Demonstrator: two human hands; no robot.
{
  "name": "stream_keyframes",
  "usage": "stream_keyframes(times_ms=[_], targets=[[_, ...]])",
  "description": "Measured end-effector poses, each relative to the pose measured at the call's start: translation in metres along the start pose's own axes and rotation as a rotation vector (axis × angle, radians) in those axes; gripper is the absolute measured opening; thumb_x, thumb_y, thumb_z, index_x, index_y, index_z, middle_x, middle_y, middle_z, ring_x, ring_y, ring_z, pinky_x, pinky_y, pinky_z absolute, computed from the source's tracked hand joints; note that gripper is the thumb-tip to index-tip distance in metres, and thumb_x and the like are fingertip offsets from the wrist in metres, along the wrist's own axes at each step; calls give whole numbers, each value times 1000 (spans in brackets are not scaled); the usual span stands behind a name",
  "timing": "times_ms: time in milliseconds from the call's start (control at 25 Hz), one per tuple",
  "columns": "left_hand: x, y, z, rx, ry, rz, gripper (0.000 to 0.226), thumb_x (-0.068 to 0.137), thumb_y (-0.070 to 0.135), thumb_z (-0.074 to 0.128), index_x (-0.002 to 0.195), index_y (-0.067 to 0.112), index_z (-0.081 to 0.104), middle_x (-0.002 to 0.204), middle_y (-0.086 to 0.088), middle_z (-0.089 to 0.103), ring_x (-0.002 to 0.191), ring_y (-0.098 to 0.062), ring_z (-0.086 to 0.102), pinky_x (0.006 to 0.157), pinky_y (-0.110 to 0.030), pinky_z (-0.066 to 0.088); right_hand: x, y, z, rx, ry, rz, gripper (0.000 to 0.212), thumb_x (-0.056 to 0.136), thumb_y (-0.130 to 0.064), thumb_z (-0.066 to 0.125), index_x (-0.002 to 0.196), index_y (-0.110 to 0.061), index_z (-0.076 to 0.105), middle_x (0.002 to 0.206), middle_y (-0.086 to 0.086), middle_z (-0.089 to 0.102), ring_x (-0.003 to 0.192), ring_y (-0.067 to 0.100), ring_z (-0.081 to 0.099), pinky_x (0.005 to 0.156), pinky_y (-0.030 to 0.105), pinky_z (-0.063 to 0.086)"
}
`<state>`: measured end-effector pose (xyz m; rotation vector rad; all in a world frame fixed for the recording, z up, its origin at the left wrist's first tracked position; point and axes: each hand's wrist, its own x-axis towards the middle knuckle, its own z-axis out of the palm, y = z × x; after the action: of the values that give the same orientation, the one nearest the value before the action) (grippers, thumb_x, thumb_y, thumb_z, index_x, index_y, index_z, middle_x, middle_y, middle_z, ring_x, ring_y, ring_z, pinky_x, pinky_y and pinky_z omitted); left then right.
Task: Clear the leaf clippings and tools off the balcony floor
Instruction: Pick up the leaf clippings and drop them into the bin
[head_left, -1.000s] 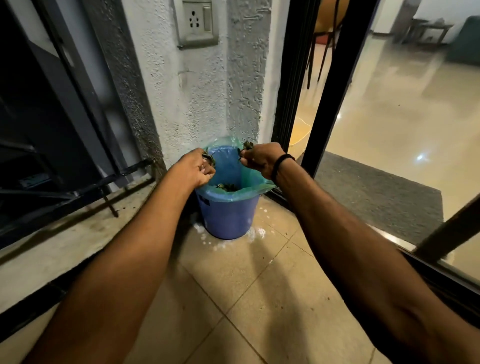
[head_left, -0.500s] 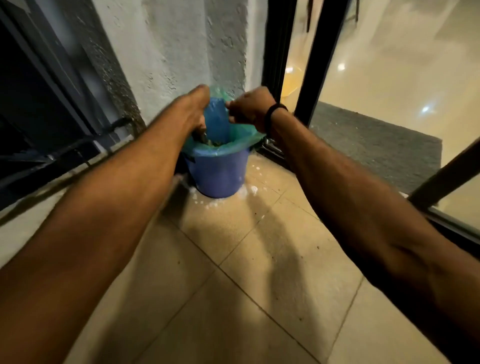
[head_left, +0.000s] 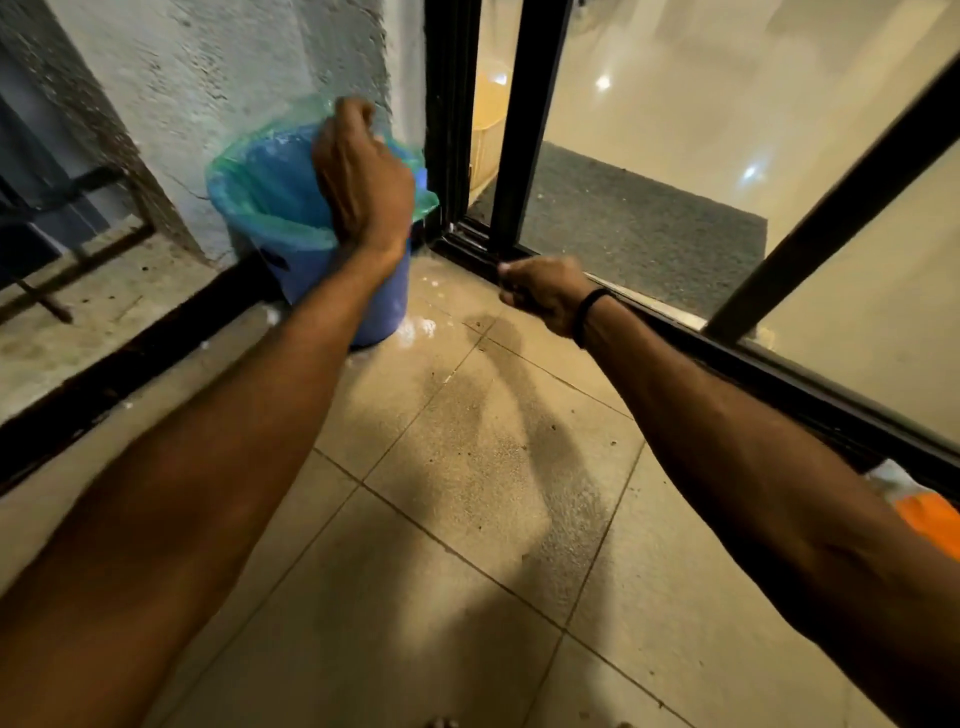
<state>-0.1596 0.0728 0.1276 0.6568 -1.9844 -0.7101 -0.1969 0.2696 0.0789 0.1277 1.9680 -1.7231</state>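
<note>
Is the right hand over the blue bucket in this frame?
No, the right hand is beside the door track, clear of the blue bucket; only the left hand is over it, at the green liner.

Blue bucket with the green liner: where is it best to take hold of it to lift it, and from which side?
Grip the blue bucket by its rim, over the folded green liner, one hand on each side, coming from above and from the front. It stands upright and no handle shows; the wall behind and the door frame on its right close those sides.
</note>
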Motion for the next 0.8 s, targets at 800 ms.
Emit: stream_keyframes(times_ms=[800], targets=[[-308,-56,77,-26,-904,27,15,93,10,63,105,7,71,117,-17,60,110,-29,53,92,-21,40,-41,222,-147,-914,346,-237,16,91,-21,66,103,-18,76,100,-1,71,93,11,59,81,22,46]])
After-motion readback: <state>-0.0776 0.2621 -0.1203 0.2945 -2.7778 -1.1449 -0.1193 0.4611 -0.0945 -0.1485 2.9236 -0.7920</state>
